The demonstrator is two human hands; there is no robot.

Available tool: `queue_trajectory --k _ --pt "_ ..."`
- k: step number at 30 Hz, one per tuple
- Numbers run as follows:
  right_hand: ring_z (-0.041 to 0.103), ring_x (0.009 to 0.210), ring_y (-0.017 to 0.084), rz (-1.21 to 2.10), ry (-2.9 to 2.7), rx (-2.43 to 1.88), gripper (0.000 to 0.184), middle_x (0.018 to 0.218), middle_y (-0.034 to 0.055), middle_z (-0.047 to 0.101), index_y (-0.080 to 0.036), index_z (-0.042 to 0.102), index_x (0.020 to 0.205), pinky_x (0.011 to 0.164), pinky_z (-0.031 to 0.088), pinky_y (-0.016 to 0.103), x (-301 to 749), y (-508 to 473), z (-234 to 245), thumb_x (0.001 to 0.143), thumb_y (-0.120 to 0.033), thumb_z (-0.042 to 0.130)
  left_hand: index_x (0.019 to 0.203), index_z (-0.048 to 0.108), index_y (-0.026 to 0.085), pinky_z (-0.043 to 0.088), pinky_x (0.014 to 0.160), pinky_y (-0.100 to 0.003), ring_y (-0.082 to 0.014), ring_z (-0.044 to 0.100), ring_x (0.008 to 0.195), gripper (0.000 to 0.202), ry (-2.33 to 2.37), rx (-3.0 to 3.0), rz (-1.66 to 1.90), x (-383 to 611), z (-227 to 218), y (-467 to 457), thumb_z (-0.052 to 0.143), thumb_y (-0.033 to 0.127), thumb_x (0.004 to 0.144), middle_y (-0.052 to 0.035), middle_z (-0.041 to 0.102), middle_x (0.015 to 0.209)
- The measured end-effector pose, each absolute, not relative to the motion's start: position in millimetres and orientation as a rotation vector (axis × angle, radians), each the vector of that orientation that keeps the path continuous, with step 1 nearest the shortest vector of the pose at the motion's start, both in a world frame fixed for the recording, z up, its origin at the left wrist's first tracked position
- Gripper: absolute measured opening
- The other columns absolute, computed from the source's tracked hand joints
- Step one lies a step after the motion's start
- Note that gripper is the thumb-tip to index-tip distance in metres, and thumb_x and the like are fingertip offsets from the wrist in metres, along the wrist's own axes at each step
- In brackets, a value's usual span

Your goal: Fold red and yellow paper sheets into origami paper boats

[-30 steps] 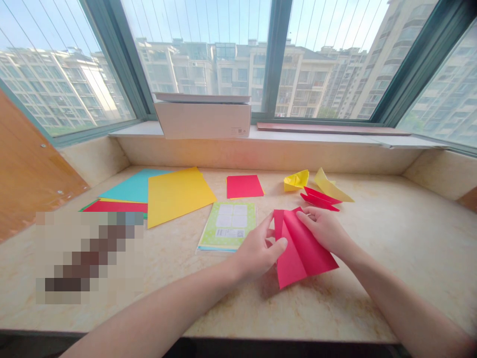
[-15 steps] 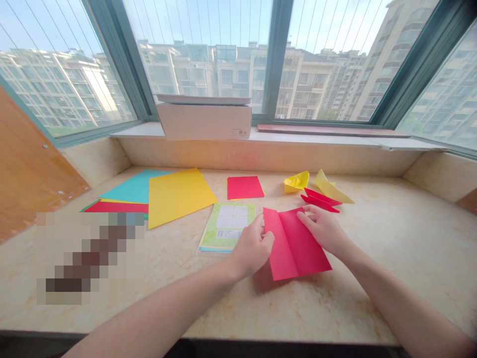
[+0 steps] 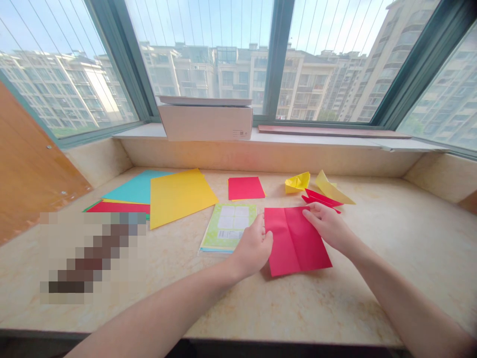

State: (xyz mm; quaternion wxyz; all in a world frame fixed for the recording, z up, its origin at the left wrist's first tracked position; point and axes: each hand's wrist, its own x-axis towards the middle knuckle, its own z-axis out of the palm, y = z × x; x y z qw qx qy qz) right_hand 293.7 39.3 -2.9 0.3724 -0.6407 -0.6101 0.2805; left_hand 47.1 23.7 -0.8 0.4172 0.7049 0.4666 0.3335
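Note:
A sheet of red paper (image 3: 298,243) with a crease down its middle is held up between my two hands, just above the stone counter. My left hand (image 3: 255,243) is closed on the sheet's left edge, thumb in front. At the top right corner, my right hand (image 3: 326,221) pinches the paper, its other fingers partly behind the sheet. Past my right hand lies a folded red paper piece (image 3: 322,198). Left of my left hand rests a clear packet with a green patterned label (image 3: 223,226).
Toward the back sit a red square stack (image 3: 246,188), a folded yellow paper boat (image 3: 297,183) and a pale yellow folded piece (image 3: 331,188). Large yellow (image 3: 182,196) and blue sheets (image 3: 130,188) lie left. A white box (image 3: 206,119) stands on the sill. A blurred patch covers the left counter.
The red sheet has opened out flatter along its crease. My right hand has shifted slightly right, while my left hand keeps nearly the same place.

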Motion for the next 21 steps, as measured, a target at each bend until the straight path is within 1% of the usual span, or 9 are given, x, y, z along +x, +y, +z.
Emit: queue_trajectory --k 4,6,7,9,11,13,16,19,21 --pt "0.072 0.077 0.025 0.715 -1.567 -1.660 0.025 0.088 0.0072 0.075 -0.020 0.064 0.101 0.057 0.051 0.031 293 39 -2 0.096 -0.043 0.056 0.145 0.041 0.011 0.049 0.072 -0.031 -0.0182 0.063 0.073 0.051 1.219 1.831 0.839 45 -3 26 0.048 0.018 0.095 -0.0030 0.065 0.083" --pt "0.072 0.071 0.023 0.753 -1.578 -1.649 0.024 0.082 0.0056 0.074 -0.021 0.062 0.101 0.052 0.050 0.029 289 38 -3 0.097 -0.043 0.053 0.153 0.031 0.012 0.054 0.080 -0.035 -0.0224 0.068 0.088 0.062 1.237 1.982 0.844 43 -5 27 0.048 0.013 0.093 -0.0088 0.069 0.097" --pt "0.072 0.067 0.023 0.776 -1.587 -1.640 0.024 0.078 0.0046 0.074 -0.021 0.061 0.100 0.050 0.049 0.029 286 37 -4 0.098 -0.043 0.052 0.155 0.028 0.013 0.055 0.086 -0.038 -0.0251 0.068 0.100 0.067 1.232 2.114 0.853 43 -6 28 0.048 0.011 0.092 -0.0127 0.069 0.110" --pt "0.070 0.061 0.022 0.816 -1.612 -1.620 0.024 0.073 0.0027 0.073 -0.022 0.059 0.099 0.046 0.048 0.028 281 35 -8 0.098 -0.044 0.050 0.156 0.029 0.016 0.051 0.102 -0.047 -0.0310 0.057 0.128 0.069 1.189 2.468 0.866 42 -8 28 0.050 0.006 0.090 -0.0194 0.058 0.138" --pt "0.069 0.057 0.020 0.819 -1.649 -1.608 0.024 0.069 0.0010 0.072 -0.022 0.059 0.098 0.045 0.046 0.027 276 33 -12 0.098 -0.044 0.050 0.148 0.043 0.014 0.041 0.114 -0.054 -0.0359 0.040 0.145 0.057 1.067 2.842 0.831 43 -9 27 0.048 0.003 0.092 -0.0217 0.042 0.156" --pt "0.066 0.055 0.019 0.771 -1.691 -1.611 0.022 0.067 -0.0002 0.070 -0.022 0.061 0.098 0.046 0.044 0.027 273 33 -16 0.097 -0.042 0.052 0.135 0.057 0.010 0.037 0.118 -0.054 -0.0370 0.038 0.147 0.040 0.860 3.100 0.726 45 -9 24 0.045 0.005 0.096 -0.0214 0.040 0.158" --pt "0.062 0.059 0.019 0.635 -1.744 -1.647 0.020 0.066 -0.0002 0.067 -0.020 0.066 0.098 0.051 0.041 0.028 275 33 -17 0.093 -0.037 0.057 0.122 0.065 0.007 0.045 0.113 -0.046 -0.0325 0.055 0.132 0.030 0.604 3.184 0.550 51 -6 18 0.045 0.012 0.099 -0.0199 0.058 0.143" --pt "0.061 0.064 0.020 0.534 -1.780 -1.692 0.026 0.071 0.0014 0.067 -0.016 0.070 0.106 0.058 0.043 0.031 281 34 -16 0.088 -0.033 0.063 0.122 0.065 0.007 0.051 0.105 -0.042 -0.0291 0.066 0.116 0.031 0.541 3.117 0.441 54 -4 16 0.046 0.017 0.100 -0.0171 0.069 0.125" --pt "0.061 0.066 0.020 0.516 -1.818 -1.704 0.035 0.074 0.0023 0.067 -0.014 0.070 0.115 0.062 0.045 0.032 285 34 -15 0.085 -0.032 0.066 0.128 0.064 0.007 0.050 0.106 -0.044 -0.0304 0.065 0.117 0.035 0.560 3.084 0.426 54 -5 17 0.046 0.021 0.100 -0.0177 0.069 0.125"
